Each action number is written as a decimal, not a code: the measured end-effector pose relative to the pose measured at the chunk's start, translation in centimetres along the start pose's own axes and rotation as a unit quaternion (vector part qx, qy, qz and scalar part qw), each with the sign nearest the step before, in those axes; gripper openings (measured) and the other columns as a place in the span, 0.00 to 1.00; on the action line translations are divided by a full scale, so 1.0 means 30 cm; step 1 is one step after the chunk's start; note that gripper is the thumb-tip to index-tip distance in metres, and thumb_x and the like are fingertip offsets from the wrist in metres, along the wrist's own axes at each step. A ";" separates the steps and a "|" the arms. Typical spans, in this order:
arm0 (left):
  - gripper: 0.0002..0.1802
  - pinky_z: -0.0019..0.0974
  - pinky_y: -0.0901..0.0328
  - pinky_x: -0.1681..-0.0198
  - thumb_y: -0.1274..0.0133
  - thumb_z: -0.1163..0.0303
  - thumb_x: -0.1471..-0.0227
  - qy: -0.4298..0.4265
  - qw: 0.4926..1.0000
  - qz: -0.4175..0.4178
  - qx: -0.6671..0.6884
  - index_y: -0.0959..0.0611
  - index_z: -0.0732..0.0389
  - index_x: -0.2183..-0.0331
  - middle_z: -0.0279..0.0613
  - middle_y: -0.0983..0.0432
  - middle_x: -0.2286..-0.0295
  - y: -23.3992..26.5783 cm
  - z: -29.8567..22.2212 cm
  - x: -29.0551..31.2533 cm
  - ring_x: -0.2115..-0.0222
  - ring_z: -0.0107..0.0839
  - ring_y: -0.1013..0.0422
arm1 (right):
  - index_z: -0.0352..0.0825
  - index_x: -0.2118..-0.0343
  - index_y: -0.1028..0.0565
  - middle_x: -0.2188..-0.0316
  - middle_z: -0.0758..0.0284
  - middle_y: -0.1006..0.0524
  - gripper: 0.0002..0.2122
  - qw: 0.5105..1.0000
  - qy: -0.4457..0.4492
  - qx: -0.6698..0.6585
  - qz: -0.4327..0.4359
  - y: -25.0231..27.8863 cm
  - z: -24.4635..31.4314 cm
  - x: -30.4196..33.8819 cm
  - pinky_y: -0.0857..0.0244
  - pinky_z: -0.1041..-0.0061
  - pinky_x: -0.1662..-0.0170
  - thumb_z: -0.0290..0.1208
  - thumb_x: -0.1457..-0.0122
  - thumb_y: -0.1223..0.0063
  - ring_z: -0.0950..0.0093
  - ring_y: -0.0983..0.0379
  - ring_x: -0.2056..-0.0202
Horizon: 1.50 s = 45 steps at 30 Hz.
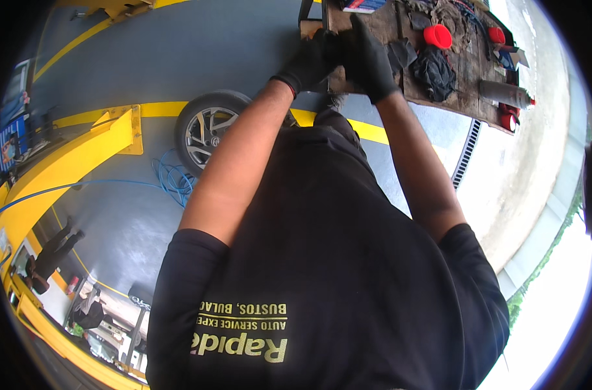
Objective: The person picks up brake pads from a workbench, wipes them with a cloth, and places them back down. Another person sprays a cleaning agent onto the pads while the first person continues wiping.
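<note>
Both of my hands wear black gloves and meet at the near left corner of a worn wooden workbench (380, 23). My left hand (313, 62) is curled closed; dark material lies between it and the other hand, too dark to name. My right hand (369, 60) is right beside it over the bench edge, one digit pointing up and the other fingers bent and mostly hidden. Just right of it lie a dark grey rag (401, 54) and a crumpled black plastic bag (434, 73). A red cup (437, 37) stands behind the bag.
A spray can (504, 93) lies at the bench's right end, near a red container (508, 118). A wheel with tyre (211, 127) is on the floor at my left, by a coiled blue hose (174, 179) and a yellow lift arm (81, 149). Another person (49, 253) stands far left.
</note>
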<state>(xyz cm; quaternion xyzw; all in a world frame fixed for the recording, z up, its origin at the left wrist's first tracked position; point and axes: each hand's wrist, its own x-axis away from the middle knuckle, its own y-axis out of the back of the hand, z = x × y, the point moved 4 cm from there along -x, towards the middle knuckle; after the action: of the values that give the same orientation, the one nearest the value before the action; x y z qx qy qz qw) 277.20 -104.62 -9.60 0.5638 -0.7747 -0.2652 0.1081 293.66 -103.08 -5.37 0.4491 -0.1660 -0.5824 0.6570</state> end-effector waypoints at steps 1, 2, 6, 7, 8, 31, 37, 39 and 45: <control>0.22 0.51 0.26 0.46 0.37 0.61 0.35 -0.066 0.994 -0.002 -0.088 0.21 0.58 0.43 0.48 0.15 0.51 -0.004 -0.004 0.003 0.46 0.51 0.21 | 0.36 0.29 0.33 0.53 0.53 0.13 0.32 1.000 -0.010 -0.002 -0.004 -0.006 0.004 -0.019 0.22 0.52 0.51 0.30 0.34 0.33 0.46 0.16 0.53; 0.23 0.52 0.24 0.46 0.35 0.58 0.34 -0.131 0.976 -0.003 -0.174 0.21 0.58 0.44 0.50 0.14 0.51 -0.008 -0.005 -0.005 0.47 0.55 0.20 | 0.36 0.30 0.33 0.53 0.53 0.13 0.31 1.000 -0.007 0.008 -0.006 -0.006 0.021 -0.010 0.22 0.53 0.51 0.30 0.34 0.34 0.47 0.15 0.53; 0.26 0.53 0.22 0.45 0.33 0.55 0.35 -0.019 0.998 0.015 -0.064 0.21 0.58 0.44 0.54 0.14 0.50 0.008 -0.008 -0.006 0.48 0.59 0.19 | 0.33 0.31 0.32 0.54 0.55 0.13 0.30 1.000 0.000 0.031 0.002 0.010 0.066 0.058 0.22 0.54 0.51 0.31 0.33 0.34 0.48 0.15 0.53; 0.26 0.53 0.23 0.45 0.32 0.55 0.35 0.026 1.000 0.014 -0.006 0.21 0.58 0.43 0.55 0.14 0.50 0.011 -0.002 -0.006 0.48 0.59 0.19 | 0.33 0.31 0.32 0.54 0.55 0.13 0.29 0.999 -0.001 0.034 0.014 0.013 0.066 0.082 0.22 0.54 0.52 0.30 0.33 0.34 0.49 0.15 0.53; 0.26 0.53 0.23 0.45 0.32 0.55 0.35 0.048 0.998 0.009 0.036 0.21 0.58 0.43 0.55 0.14 0.50 0.022 0.004 -0.008 0.48 0.59 0.19 | 0.33 0.32 0.32 0.54 0.55 0.13 0.29 1.000 0.008 0.015 0.012 0.013 0.052 0.064 0.22 0.54 0.52 0.30 0.33 0.34 0.49 0.15 0.53; 0.30 0.49 0.24 0.41 0.30 0.58 0.38 0.080 0.993 0.066 0.064 0.23 0.56 0.41 0.53 0.15 0.47 0.053 0.004 -0.027 0.45 0.53 0.18 | 0.38 0.33 0.29 0.55 0.53 0.12 0.28 0.990 -0.086 -0.108 -0.019 0.022 -0.085 0.080 0.21 0.53 0.50 0.35 0.35 0.33 0.48 0.14 0.53; 0.33 0.50 0.26 0.38 0.31 0.58 0.39 0.085 0.987 0.107 0.083 0.24 0.57 0.38 0.52 0.16 0.43 0.058 0.037 -0.054 0.42 0.53 0.20 | 0.38 0.33 0.28 0.53 0.50 0.12 0.31 0.996 -0.087 -0.018 -0.024 -0.047 -0.141 -0.003 0.23 0.50 0.45 0.42 0.35 0.30 0.46 0.15 0.50; 0.34 0.50 0.26 0.37 0.32 0.58 0.38 0.095 0.985 0.116 0.088 0.25 0.58 0.37 0.53 0.16 0.43 0.053 0.045 -0.054 0.41 0.53 0.20 | 0.36 0.35 0.27 0.52 0.57 0.11 0.27 0.992 -0.118 -0.038 0.021 -0.023 -0.094 0.003 0.22 0.59 0.44 0.36 0.34 0.30 0.54 0.14 0.49; 0.31 0.46 0.24 0.42 0.30 0.53 0.38 0.062 0.991 0.094 0.066 0.22 0.58 0.41 0.50 0.15 0.48 0.055 0.039 -0.067 0.47 0.48 0.18 | 0.37 0.37 0.23 0.52 0.55 0.11 0.26 0.990 -0.084 -0.090 0.068 -0.009 -0.135 0.002 0.23 0.52 0.43 0.41 0.35 0.30 0.53 0.14 0.47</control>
<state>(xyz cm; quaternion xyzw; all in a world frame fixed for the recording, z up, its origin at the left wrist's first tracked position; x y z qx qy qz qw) 275.99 -102.03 -9.42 0.5098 -0.8319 -0.1667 0.1424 296.51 -101.50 -7.81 0.3257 -0.1974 -0.5847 0.7163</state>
